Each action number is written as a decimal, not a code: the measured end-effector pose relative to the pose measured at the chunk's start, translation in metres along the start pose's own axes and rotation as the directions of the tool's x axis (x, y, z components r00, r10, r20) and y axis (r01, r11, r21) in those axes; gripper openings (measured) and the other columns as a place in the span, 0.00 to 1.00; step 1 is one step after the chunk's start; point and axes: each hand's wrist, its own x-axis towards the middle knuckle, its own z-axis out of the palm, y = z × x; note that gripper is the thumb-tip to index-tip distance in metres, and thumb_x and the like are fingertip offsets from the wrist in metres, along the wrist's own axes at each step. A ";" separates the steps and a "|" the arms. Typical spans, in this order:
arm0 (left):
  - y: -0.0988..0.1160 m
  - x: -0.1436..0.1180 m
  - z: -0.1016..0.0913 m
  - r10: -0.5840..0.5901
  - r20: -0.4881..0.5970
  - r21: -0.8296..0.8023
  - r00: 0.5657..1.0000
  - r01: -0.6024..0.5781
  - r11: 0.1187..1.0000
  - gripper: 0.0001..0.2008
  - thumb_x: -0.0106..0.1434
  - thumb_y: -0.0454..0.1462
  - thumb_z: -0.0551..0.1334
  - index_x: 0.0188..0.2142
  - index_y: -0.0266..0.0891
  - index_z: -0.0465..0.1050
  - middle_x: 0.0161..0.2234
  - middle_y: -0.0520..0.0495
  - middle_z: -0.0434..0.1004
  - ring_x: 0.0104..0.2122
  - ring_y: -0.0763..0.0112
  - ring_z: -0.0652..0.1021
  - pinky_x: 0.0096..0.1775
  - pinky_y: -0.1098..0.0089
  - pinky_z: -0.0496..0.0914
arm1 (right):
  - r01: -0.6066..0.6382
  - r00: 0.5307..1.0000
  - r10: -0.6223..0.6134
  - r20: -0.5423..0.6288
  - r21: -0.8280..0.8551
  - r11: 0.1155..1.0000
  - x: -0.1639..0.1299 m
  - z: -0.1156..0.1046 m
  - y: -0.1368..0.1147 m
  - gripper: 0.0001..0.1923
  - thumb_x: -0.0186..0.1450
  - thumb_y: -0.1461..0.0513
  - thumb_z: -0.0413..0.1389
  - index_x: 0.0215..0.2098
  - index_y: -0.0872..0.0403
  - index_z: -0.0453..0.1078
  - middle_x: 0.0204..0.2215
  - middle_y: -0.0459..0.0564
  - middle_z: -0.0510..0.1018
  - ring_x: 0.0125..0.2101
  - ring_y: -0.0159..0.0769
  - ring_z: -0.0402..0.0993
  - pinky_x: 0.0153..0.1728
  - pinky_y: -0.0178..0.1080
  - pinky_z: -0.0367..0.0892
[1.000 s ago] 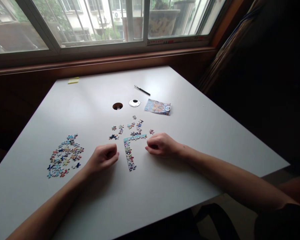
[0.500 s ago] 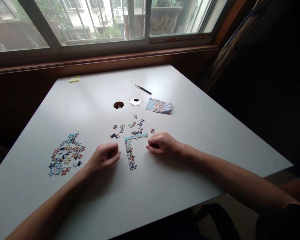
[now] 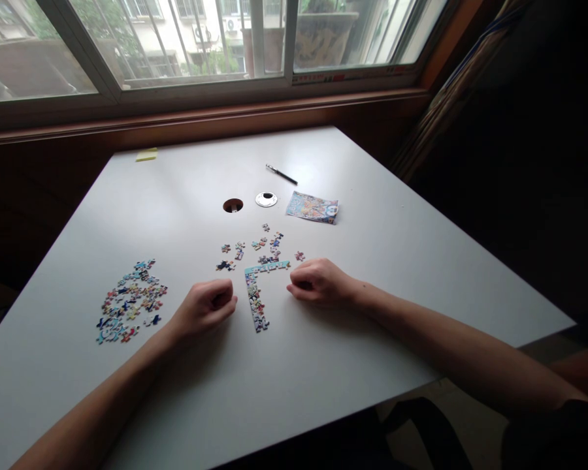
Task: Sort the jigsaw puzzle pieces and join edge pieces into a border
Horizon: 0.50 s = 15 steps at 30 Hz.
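Note:
Joined jigsaw pieces (image 3: 256, 305) form an L-shaped corner on the white table, with a left side strip and a light-blue top strip (image 3: 269, 266). Left of this corner my left hand (image 3: 208, 305) rests on the table in a loose fist, apart from the pieces. My right hand (image 3: 318, 281) lies curled the same way near the right end of the top strip. No object shows in either fist. Several loose jigsaw pieces (image 3: 239, 250) are scattered just beyond the corner. A larger spread of pieces (image 3: 132, 303) lies left of my left hand.
Behind the pieces lies a colourful picture sheet (image 3: 312, 207). A pen (image 3: 281, 174), a round cable-hole cover (image 3: 266, 200) and an open cable hole (image 3: 233, 205) are farther back. A yellow sticky note (image 3: 146, 155) sits by the far edge, below the window (image 3: 186, 46).

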 end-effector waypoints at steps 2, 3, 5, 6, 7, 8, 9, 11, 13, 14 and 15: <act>-0.001 -0.001 0.000 -0.002 0.000 0.002 1.000 0.002 1.000 0.18 0.64 0.35 0.58 0.24 0.40 0.48 0.23 0.56 0.46 0.24 0.77 0.53 0.26 0.73 0.51 | -0.002 1.000 0.002 0.001 0.003 1.000 0.000 0.000 0.000 0.19 0.65 0.61 0.52 0.21 0.52 0.46 0.19 0.39 0.54 0.22 0.27 0.47 0.26 0.33 0.49; -0.001 -0.001 0.000 -0.005 0.000 0.003 1.000 0.005 1.000 0.18 0.64 0.35 0.58 0.24 0.40 0.48 0.23 0.56 0.46 0.24 0.77 0.53 0.26 0.73 0.51 | -0.003 1.000 0.003 0.001 0.006 1.000 0.000 0.000 0.000 0.20 0.65 0.61 0.52 0.21 0.52 0.46 0.19 0.40 0.54 0.22 0.27 0.47 0.26 0.33 0.49; -0.001 -0.002 0.001 -0.009 -0.003 0.005 1.000 0.009 1.000 0.18 0.64 0.35 0.58 0.24 0.40 0.48 0.23 0.57 0.46 0.24 0.77 0.53 0.26 0.73 0.51 | -0.004 1.000 0.003 0.004 0.012 1.000 0.001 -0.001 -0.001 0.20 0.65 0.61 0.52 0.21 0.52 0.46 0.19 0.40 0.54 0.22 0.27 0.47 0.26 0.33 0.49; 0.000 -0.003 0.002 -0.009 -0.008 0.006 1.000 0.010 1.000 0.18 0.64 0.35 0.58 0.24 0.40 0.48 0.23 0.57 0.46 0.24 0.77 0.53 0.26 0.73 0.51 | -0.004 1.000 0.003 0.005 0.013 1.000 0.001 -0.001 -0.001 0.20 0.65 0.61 0.52 0.21 0.52 0.46 0.19 0.40 0.55 0.22 0.27 0.47 0.26 0.33 0.49; 0.000 -0.002 0.002 -0.010 -0.016 0.010 1.000 0.010 1.000 0.18 0.64 0.35 0.58 0.24 0.40 0.49 0.23 0.57 0.47 0.24 0.77 0.53 0.26 0.73 0.52 | -0.005 1.000 0.005 0.006 0.012 1.000 0.001 0.000 -0.001 0.20 0.65 0.61 0.52 0.21 0.52 0.46 0.19 0.40 0.55 0.22 0.27 0.47 0.26 0.33 0.49; 0.000 -0.002 0.002 -0.004 -0.036 0.021 0.999 0.005 1.000 0.16 0.65 0.35 0.58 0.24 0.40 0.51 0.23 0.56 0.49 0.24 0.77 0.54 0.26 0.73 0.53 | -0.006 1.000 0.006 0.006 0.008 1.000 0.001 0.000 -0.001 0.20 0.65 0.61 0.52 0.21 0.52 0.47 0.19 0.40 0.55 0.22 0.27 0.47 0.26 0.33 0.49; 0.000 0.000 0.002 0.009 -0.068 0.043 0.998 -0.006 0.999 0.15 0.65 0.35 0.58 0.25 0.39 0.55 0.23 0.56 0.52 0.24 0.77 0.57 0.26 0.74 0.55 | -0.007 1.000 0.007 0.007 0.003 1.000 0.001 0.000 -0.001 0.20 0.65 0.61 0.52 0.21 0.52 0.47 0.19 0.40 0.55 0.22 0.27 0.48 0.26 0.33 0.49; -0.002 0.006 -0.001 0.053 -0.145 0.146 0.988 -0.032 0.989 0.07 0.67 0.35 0.57 0.30 0.38 0.64 0.29 0.51 0.65 0.30 0.73 0.66 0.32 0.72 0.64 | -0.009 1.000 0.009 0.008 -0.010 1.000 0.001 0.002 0.000 0.19 0.65 0.61 0.52 0.21 0.53 0.47 0.19 0.40 0.55 0.22 0.27 0.48 0.26 0.33 0.48; -0.006 0.015 -0.006 0.085 -0.189 0.326 0.978 -0.019 0.945 0.07 0.68 0.36 0.56 0.43 0.39 0.71 0.44 0.43 0.71 0.44 0.63 0.71 0.45 0.64 0.69 | -0.007 1.000 0.007 0.008 -0.019 1.000 0.001 0.003 0.000 0.19 0.65 0.60 0.52 0.21 0.53 0.48 0.19 0.40 0.56 0.22 0.27 0.48 0.26 0.34 0.48; -0.008 0.022 -0.010 0.078 -0.180 0.417 0.981 0.005 0.909 0.12 0.68 0.38 0.57 0.49 0.41 0.72 0.50 0.40 0.70 0.51 0.57 0.69 0.50 0.59 0.68 | -0.005 1.000 0.005 0.007 -0.019 1.000 0.002 0.003 0.000 0.19 0.65 0.60 0.52 0.21 0.53 0.48 0.19 0.40 0.56 0.22 0.27 0.48 0.26 0.34 0.48; -0.010 0.028 -0.014 0.048 -0.152 0.490 0.987 0.033 0.871 0.16 0.68 0.40 0.57 0.54 0.42 0.71 0.54 0.39 0.68 0.54 0.52 0.67 0.53 0.54 0.67 | -0.002 1.000 0.003 0.006 -0.016 1.000 0.002 0.003 0.001 0.19 0.65 0.60 0.52 0.21 0.53 0.48 0.19 0.40 0.56 0.22 0.27 0.48 0.26 0.34 0.48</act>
